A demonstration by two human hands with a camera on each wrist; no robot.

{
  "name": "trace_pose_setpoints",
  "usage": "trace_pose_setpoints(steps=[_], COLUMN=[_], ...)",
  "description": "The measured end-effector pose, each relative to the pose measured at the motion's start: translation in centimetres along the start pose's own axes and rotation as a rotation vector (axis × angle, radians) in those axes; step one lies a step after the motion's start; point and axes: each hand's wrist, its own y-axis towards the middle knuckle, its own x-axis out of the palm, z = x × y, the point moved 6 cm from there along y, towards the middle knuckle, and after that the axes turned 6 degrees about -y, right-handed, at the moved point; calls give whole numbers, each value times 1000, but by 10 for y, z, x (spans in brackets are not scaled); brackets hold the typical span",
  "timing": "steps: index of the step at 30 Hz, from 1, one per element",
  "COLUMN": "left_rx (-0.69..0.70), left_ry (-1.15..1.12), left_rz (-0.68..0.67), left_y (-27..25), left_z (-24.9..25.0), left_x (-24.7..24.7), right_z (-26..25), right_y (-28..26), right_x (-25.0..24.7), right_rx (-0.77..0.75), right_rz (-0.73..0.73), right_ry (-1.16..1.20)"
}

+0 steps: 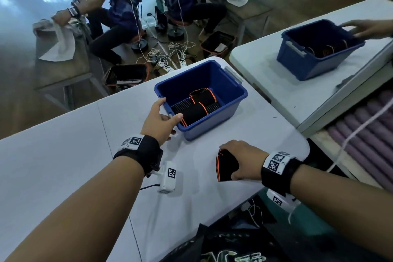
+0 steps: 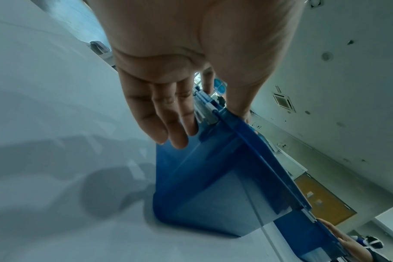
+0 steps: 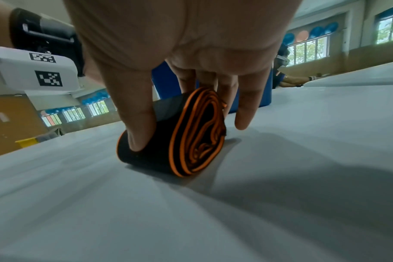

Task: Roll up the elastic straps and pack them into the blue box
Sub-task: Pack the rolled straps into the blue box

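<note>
The right grip [image 1: 242, 157] clasps a rolled, orange-edged black elastic strap [image 1: 226, 166] on the white desk [image 1: 63, 166], while the left grip [image 1: 158, 122] pinches the rim of the smooth plastic blue box [image 1: 212, 121].

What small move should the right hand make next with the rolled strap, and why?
Probably lift the rolled black strap with orange edges into the blue plastic box. The right hand grips it, fully rolled, on the white table; the left hand holds the box's rim, and two rolls inside leave room.
</note>
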Motion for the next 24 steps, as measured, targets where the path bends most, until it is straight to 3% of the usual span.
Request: trace_pose_setpoints(steps=[12, 17, 24], left_rx=[-13, -13, -21], left_ry=[-12, 0, 5], left_rz=[14, 22, 34], left_y=[-2, -3, -3], left_z=[1, 2, 3], left_x=[1, 1, 1], right_z=[4, -11, -19], right_y=[9, -2, 27], right_x=[-19, -94, -206], right_rx=[-9, -111, -146], right_rz=[-13, 160, 187], right_ry=[92, 200, 48])
